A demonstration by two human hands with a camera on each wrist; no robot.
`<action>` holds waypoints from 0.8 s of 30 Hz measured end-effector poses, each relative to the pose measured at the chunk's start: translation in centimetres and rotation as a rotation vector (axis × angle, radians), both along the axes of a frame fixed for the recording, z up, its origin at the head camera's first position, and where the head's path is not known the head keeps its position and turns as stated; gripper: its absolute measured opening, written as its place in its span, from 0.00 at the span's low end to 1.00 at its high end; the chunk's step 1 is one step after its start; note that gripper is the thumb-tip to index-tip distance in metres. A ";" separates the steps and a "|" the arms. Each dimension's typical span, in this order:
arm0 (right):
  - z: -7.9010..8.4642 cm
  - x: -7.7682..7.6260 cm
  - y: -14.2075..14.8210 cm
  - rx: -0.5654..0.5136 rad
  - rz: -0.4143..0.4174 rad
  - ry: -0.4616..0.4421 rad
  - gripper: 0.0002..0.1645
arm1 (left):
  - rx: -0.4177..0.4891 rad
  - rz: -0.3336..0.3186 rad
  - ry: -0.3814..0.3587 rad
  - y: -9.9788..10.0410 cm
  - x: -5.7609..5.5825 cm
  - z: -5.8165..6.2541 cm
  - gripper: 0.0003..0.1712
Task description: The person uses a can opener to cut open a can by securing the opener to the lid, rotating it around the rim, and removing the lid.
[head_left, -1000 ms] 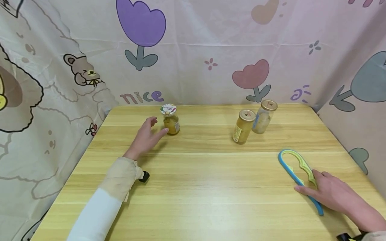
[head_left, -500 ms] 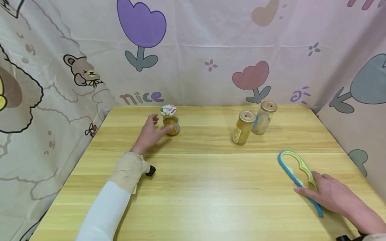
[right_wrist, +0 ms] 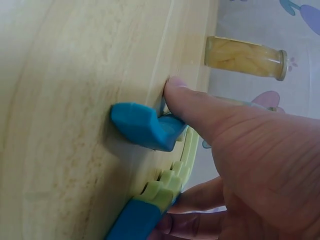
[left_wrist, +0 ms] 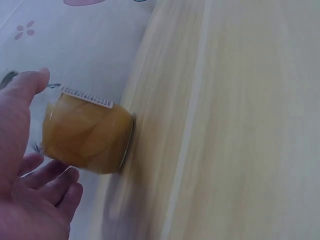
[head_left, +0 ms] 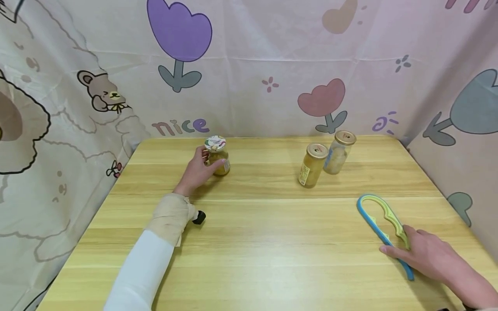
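Note:
In the head view my left hand (head_left: 196, 172) is around a short glass jar (head_left: 219, 166) with a patterned white lid, standing upright on the table. Its thumb crosses the jar's front and the other fingers are at its far left side. The left wrist view shows the amber-filled jar (left_wrist: 90, 132) between the thumb (left_wrist: 32, 82) and half-bent fingers, with narrow gaps beside the glass. My right hand (head_left: 432, 255) holds a U-shaped blue and yellow-green jar opener (head_left: 365, 211) with a scalloped inner edge, thumb over the blue arm and fingers on the other.
Two taller jars stand at the back right: one golden-filled (head_left: 312, 168) with a gold lid, and a paler jar (head_left: 338, 155) behind it. A printed cloth (head_left: 249, 95) hangs along the table's (head_left: 264, 242) back and sides.
My left hand has moved slightly right and closer around the short jar, its thumb now farther across the front. My right hand and the jar opener have stayed nearly still.

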State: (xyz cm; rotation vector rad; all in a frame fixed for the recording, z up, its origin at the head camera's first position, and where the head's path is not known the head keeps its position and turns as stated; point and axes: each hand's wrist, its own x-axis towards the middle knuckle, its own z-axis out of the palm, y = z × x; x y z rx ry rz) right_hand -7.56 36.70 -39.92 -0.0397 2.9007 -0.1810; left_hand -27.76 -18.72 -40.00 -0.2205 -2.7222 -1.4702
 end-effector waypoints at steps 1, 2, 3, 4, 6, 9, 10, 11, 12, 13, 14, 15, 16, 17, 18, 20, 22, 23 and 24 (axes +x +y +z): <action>0.1 -0.1 0.0 0.001 0.001 -0.004 0.61 | 0.008 0.000 0.002 0.1 -0.1 0.0 0.53; 0.2 -0.1 -0.1 0.004 0.001 -0.007 0.61 | 0.015 -0.005 0.003 0.3 -0.1 0.0 0.53; 0.2 -0.1 -0.1 0.004 0.001 -0.010 0.61 | 0.027 -0.009 0.002 0.4 -0.2 0.0 0.52; 0.3 -0.1 -0.2 0.005 0.002 -0.010 0.61 | 0.037 -0.011 0.002 0.5 -0.3 0.0 0.52; 0.3 0.0 -0.2 0.003 0.003 -0.018 0.62 | 0.052 -0.009 0.005 0.8 -0.4 -0.1 0.51; 0.2 0.2 -0.1 0.001 0.006 -0.025 0.64 | 0.082 -0.001 0.012 1.0 -0.6 -0.1 0.51; 0.2 0.3 -0.1 0.000 0.006 -0.027 0.64 | 0.085 0.006 0.015 1.0 -0.7 -0.1 0.51; 0.2 0.4 -0.1 -0.005 0.007 -0.026 0.62 | 0.090 0.013 0.014 1.1 -0.8 -0.2 0.52; 0.2 0.5 -0.1 -0.008 0.009 -0.022 0.60 | 0.100 0.022 0.013 1.2 -0.9 -0.2 0.51; 0.3 0.6 -0.1 -0.010 0.009 -0.018 0.57 | 0.109 0.031 0.014 1.3 -1.0 -0.2 0.51; 0.3 0.7 -0.2 -0.013 0.011 -0.011 0.55 | 0.117 0.042 0.013 1.4 -1.1 -0.2 0.51; 0.4 0.7 -0.3 -0.015 0.012 -0.005 0.51 | 0.128 0.053 0.014 1.5 -1.2 -0.3 0.51; 0.4 0.8 -0.3 -0.017 0.011 0.000 0.48 | 0.142 0.061 0.018 1.7 -1.3 -0.3 0.51; 0.4 0.9 -0.4 -0.019 0.011 0.004 0.45 | 0.157 0.069 0.020 1.8 -1.4 -0.4 0.50; 0.4 0.9 -0.4 -0.020 0.009 0.008 0.43 | 0.174 0.075 0.026 2.0 -1.4 -0.4 0.50; 0.4 1.1 -0.5 -0.022 0.005 0.015 0.40 | 0.197 0.091 0.033 2.3 -1.6 -0.6 0.51; 0.3 1.2 -0.6 -0.029 0.001 0.022 0.38 | 0.212 0.101 0.037 2.5 -1.7 -0.7 0.51; 0.3 1.2 -0.6 -0.031 0.000 0.028 0.37 | 0.216 0.106 0.034 2.6 -1.8 -0.8 0.52; 0.3 1.2 -0.6 -0.032 -0.001 0.037 0.36 | 0.223 0.111 0.033 2.7 -1.9 -0.9 0.51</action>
